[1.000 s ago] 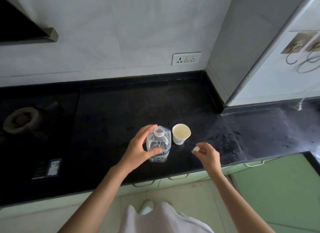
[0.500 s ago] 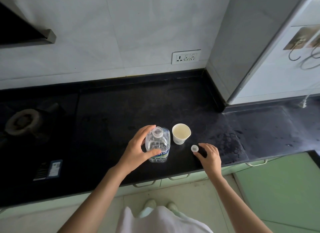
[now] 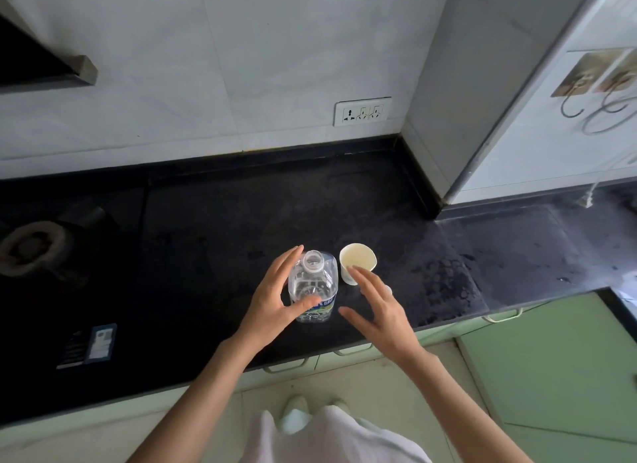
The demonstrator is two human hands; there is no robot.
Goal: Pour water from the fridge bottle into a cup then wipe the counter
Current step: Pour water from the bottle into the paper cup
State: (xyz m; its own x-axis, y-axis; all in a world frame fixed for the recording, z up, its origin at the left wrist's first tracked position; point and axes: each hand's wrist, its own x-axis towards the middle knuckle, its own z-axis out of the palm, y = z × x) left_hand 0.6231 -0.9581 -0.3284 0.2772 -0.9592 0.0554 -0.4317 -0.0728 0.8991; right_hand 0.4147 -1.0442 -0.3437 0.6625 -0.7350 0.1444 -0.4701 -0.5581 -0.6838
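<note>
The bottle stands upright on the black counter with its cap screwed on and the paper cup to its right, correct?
Wrong on one point: the head view shows the bottle uncapped, its neck open. It does stand upright on the black counter, the paper cup to its right.

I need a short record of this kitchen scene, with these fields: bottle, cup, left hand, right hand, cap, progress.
bottle: clear plastic, upright on the black counter, uncapped
cup: upright, just right of the bottle; no water visible inside
left hand: holds the bottle, thumb on its front
right hand: open, fingers spread, fingertips near the cup
cap: white, on the counter, mostly hidden by the right hand
progress: pouring not yet begun
</note>
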